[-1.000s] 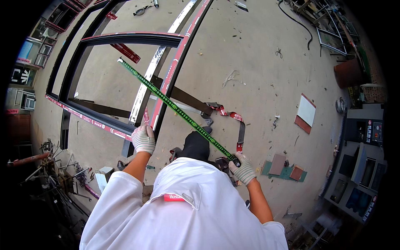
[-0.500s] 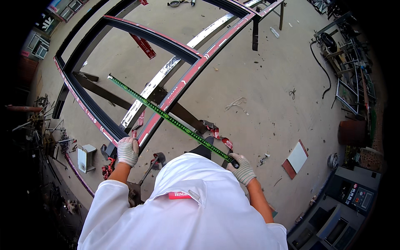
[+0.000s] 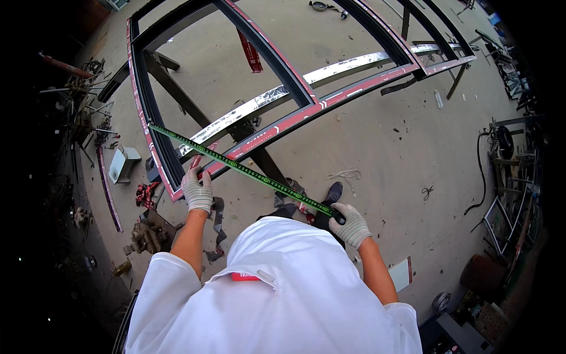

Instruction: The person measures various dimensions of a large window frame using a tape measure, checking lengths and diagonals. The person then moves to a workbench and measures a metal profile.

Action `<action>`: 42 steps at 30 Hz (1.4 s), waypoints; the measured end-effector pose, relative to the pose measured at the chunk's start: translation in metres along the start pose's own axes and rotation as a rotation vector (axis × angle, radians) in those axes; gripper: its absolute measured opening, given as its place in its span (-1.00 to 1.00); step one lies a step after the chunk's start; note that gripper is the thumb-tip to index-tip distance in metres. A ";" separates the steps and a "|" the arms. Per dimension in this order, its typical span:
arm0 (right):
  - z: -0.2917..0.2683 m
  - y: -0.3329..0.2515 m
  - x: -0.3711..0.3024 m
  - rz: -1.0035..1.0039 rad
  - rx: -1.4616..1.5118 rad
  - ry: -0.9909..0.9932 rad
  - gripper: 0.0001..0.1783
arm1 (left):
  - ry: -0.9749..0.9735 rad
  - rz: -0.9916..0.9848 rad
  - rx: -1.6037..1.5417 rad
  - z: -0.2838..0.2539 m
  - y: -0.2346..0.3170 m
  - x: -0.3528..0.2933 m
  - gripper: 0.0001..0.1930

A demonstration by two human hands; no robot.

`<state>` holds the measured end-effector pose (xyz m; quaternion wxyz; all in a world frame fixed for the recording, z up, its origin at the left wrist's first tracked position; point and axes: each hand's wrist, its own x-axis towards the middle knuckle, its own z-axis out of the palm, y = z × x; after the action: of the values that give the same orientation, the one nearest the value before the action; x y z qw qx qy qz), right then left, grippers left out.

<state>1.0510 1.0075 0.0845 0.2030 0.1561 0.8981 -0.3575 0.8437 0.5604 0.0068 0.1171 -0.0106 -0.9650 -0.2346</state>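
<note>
My right hand (image 3: 352, 226), in a striped work glove, grips the dark case of a tape measure (image 3: 338, 216) in front of my body. Its green blade (image 3: 244, 170) runs out to the far left, slanting across the near corner of a large black metal frame (image 3: 265, 137) faced with red protective film. The blade's end lies over the frame's left rail. With fingers curled at the near rail close to the corner, my gloved left hand (image 3: 198, 192) holds the frame. The underside of that grip is hidden.
A silvery support bar (image 3: 236, 116) and dark legs stand beneath the frame. Left on the floor are a white box-like piece (image 3: 122, 164) and a rusty metal fixture (image 3: 150, 236). Scrap film strips lie near my feet. A black hose (image 3: 483, 177) and stacked metal parts line the right.
My view has turned, so the frame appears swung and shifted right. The blade's end, earlier over the opening inside the frame, now lies at the left rail. Both hands keep their holds.
</note>
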 end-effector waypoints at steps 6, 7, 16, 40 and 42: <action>-0.068 0.052 0.066 -0.137 -0.132 -0.073 -0.40 | 0.253 -0.403 -0.767 0.055 0.101 0.000 -0.65; -0.082 0.056 0.077 -0.169 -0.139 -0.073 -0.41 | 0.284 -0.454 -0.784 0.061 0.113 -0.001 -0.65; -0.219 0.076 0.160 -0.339 -0.345 -0.138 -0.46 | 0.509 -0.945 -1.211 0.096 0.177 0.002 -0.57; -0.252 -0.065 0.380 -0.703 -0.541 -0.301 -0.57 | 0.491 -1.412 -1.081 0.065 0.148 0.051 -0.76; -0.246 -0.069 0.391 -0.708 -0.525 -0.311 -0.58 | 0.474 -1.428 -1.076 0.060 0.143 0.054 -0.77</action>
<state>0.6197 1.1859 0.1011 0.2332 -0.2723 0.9151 -0.1844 0.7882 0.7133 0.0321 0.1185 0.5820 -0.4545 -0.6638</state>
